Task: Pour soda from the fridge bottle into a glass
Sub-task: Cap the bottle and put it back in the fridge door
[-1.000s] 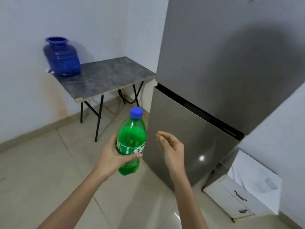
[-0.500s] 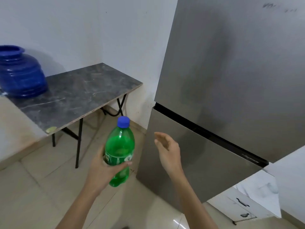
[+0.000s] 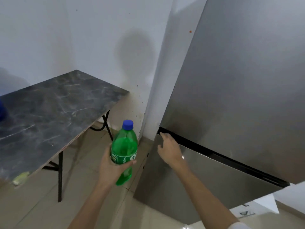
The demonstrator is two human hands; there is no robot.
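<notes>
A green soda bottle [image 3: 124, 149] with a blue cap is held upright in my left hand [image 3: 112, 167], which grips it around the label. The steel fridge [image 3: 231, 104] fills the right side, both doors shut. My right hand [image 3: 170, 147] reaches to the dark gap between the upper and lower doors at the left corner, fingertips touching the gap's edge, fingers spread. No glass is in view.
A dark marble-topped folding table [image 3: 54, 109] stands on the left against the white wall, a blue jug [image 3: 2, 111] just showing at its left edge. A low white drawer unit [image 3: 247, 210] sits at the fridge's lower right. Beige tiled floor lies below.
The view has moved closer to the fridge. My right hand has gone forward from mid-air to the gap between the fridge doors. The bottle stays in my left hand.
</notes>
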